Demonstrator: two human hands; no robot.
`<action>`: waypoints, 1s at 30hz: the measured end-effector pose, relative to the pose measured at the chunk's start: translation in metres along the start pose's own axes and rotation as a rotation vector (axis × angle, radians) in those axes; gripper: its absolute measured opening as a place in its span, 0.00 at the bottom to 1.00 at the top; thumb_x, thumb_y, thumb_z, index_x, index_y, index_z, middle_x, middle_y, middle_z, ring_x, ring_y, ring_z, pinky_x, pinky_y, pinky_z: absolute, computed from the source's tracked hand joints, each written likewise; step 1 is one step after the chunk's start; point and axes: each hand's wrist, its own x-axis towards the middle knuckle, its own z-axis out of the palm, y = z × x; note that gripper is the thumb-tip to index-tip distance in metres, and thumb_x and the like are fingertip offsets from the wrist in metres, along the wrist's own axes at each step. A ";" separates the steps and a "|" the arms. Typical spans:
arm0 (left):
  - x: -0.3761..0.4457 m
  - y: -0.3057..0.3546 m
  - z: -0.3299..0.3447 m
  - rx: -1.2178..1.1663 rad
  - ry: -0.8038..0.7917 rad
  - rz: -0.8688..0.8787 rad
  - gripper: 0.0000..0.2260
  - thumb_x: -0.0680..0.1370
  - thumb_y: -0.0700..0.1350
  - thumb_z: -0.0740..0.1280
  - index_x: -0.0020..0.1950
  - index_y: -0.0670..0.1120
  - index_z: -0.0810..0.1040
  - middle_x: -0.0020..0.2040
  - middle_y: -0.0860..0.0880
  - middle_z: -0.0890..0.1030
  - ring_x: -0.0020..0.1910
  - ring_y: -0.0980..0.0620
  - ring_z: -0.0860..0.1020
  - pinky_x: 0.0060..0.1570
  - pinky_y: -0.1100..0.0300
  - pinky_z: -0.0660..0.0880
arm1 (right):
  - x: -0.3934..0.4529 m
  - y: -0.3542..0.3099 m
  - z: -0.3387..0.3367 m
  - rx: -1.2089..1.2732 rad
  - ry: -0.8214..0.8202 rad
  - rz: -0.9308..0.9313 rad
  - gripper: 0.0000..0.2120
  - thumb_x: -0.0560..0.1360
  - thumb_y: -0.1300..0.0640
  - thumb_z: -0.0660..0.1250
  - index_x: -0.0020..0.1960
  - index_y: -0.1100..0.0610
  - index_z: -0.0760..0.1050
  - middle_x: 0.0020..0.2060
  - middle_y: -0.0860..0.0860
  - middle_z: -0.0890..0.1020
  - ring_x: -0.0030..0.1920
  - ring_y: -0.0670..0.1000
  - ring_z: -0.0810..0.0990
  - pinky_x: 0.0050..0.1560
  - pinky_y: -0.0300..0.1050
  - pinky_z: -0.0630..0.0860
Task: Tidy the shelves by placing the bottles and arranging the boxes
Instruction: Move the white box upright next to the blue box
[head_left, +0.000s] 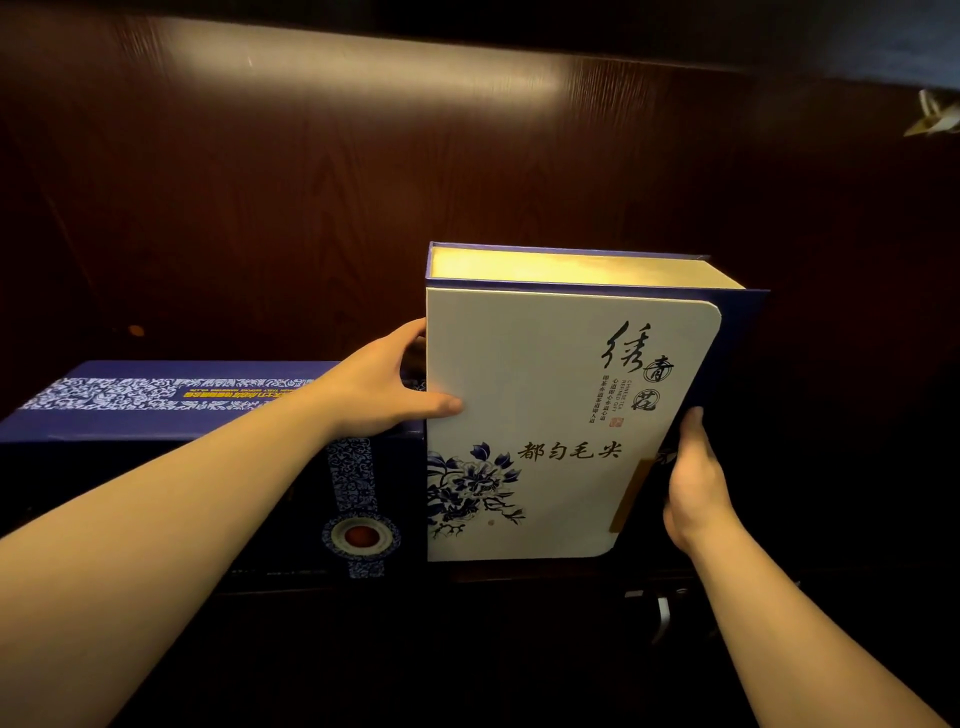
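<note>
On the dark wooden shelf (545, 574) stand two boxes, and two bare hands are at work on one of them. The white tea box (561, 415) is upright near the middle of the shelf, shaped like a thick book: a smooth white front flap with rounded right corners, black brush calligraphy, a blue painted flower at its lower left, a dark blue spine and back cover wrapping it, and a pale gold top edge catching the light. A narrow tan strap or tab runs down the flap's right edge. The left hand (384, 387) grips the box's left edge, thumb laid across the white front and fingers curled behind out of sight. The right hand (693, 483) clasps the lower right edge, fingers wrapped around the blue cover, so the box is held between both hands. Just to the left, touching or nearly touching it, lies the dark blue box (171, 410), long, low and rectangular, its matte card banded with white scrollwork, a line of yellow print, and a round white-and-red medallion on the front face; the left forearm crosses in front of it. Behind everything rises a reddish-brown wood-grain back panel (363, 182) with a streak of glare. At the upper right edge a small pale object (935, 117) pokes in, too blurred to identify.
</note>
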 end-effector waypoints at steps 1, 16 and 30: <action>0.000 0.000 0.000 -0.003 0.001 -0.005 0.34 0.69 0.57 0.79 0.69 0.67 0.64 0.59 0.70 0.76 0.56 0.77 0.73 0.50 0.73 0.69 | 0.001 0.001 0.000 -0.002 0.000 -0.001 0.38 0.77 0.27 0.56 0.80 0.47 0.66 0.69 0.45 0.78 0.70 0.48 0.73 0.72 0.51 0.69; -0.041 0.003 -0.003 0.150 0.112 -0.003 0.39 0.76 0.62 0.70 0.82 0.55 0.56 0.79 0.53 0.65 0.74 0.53 0.67 0.69 0.53 0.67 | -0.016 0.006 0.006 -0.092 0.157 -0.095 0.34 0.81 0.35 0.57 0.82 0.49 0.56 0.73 0.52 0.70 0.71 0.53 0.69 0.65 0.49 0.66; -0.178 -0.067 -0.058 0.347 0.924 -0.342 0.34 0.74 0.57 0.69 0.76 0.47 0.65 0.78 0.39 0.62 0.76 0.34 0.59 0.70 0.35 0.57 | -0.054 -0.024 0.017 -0.196 0.108 -0.045 0.37 0.81 0.50 0.67 0.84 0.50 0.51 0.77 0.54 0.68 0.70 0.51 0.69 0.68 0.51 0.67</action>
